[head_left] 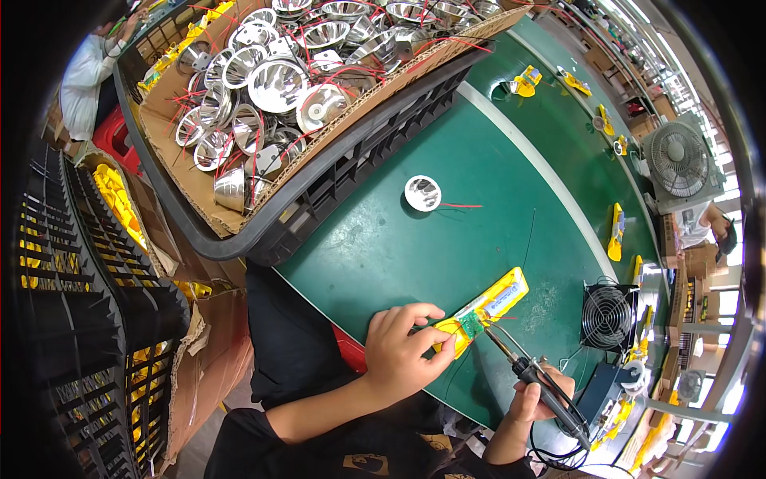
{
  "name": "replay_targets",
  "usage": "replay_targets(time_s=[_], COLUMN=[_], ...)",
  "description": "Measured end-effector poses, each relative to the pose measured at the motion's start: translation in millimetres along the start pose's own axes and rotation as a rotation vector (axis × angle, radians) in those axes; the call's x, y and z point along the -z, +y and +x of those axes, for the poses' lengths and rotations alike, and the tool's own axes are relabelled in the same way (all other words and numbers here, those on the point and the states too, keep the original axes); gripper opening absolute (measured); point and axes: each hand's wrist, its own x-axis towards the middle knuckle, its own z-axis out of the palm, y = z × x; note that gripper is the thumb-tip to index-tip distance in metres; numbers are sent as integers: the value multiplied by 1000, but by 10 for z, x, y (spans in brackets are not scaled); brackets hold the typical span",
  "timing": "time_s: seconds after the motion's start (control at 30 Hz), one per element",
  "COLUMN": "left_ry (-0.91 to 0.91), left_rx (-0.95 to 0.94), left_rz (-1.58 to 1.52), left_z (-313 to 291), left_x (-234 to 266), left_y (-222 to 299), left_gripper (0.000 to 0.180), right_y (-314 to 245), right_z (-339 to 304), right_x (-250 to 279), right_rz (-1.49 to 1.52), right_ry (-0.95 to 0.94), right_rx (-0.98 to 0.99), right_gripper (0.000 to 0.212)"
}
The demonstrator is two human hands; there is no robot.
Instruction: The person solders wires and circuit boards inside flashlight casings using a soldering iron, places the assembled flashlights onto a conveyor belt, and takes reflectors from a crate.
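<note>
My left hand [405, 349] grips the near end of a yellow plastic housing [515, 283] that lies slanted on the green table, thumb and fingers pinching its sides. Inside the housing sit a small green circuit board [470, 324] and a blue-grey cylindrical cell [503, 301]. My right hand [532, 401] is wrapped round the dark handle of a soldering iron [527, 369]. The iron's tip is at the board's right edge; whether it touches cannot be made out. A thin curved wire or tube runs beside the tip. Beyond the housing, a silver reflector cup [423, 194] with a red wire rests on the table.
A black crate [275, 247] with a cardboard liner, full of reflector cups, stands at the far left. Another black crate [120, 319] holds yellow parts. A small black fan [608, 316] sits right. Yellow housings [616, 231] line the green strip beyond. Another person [84, 84] is far left.
</note>
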Motion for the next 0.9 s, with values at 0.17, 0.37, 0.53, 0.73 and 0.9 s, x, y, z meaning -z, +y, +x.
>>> replay_targets(time_s=[0.17,0.37,0.53,0.73,0.9], left_ry=[-50,-260,-395,-446,-347], left_rx=[101,237,216,236,171], left_rz=[-136,-142,101,118,47], left_z=[-4,200,233,189,158], left_x=[115,277,342,409,365], left_y=[40,70,153,172,122], left_gripper=[11,14,16,13,9], right_y=[33,62,68,52,35], right_z=[-18,-7,-8,10,-55], right_x=[15,66,49,55,125], right_rz=[67,81,74,54,-12], right_ry=[38,-21,14,25,-44], right_rx=[-6,21,19,-7,-82], right_gripper=[24,23,22,23,32])
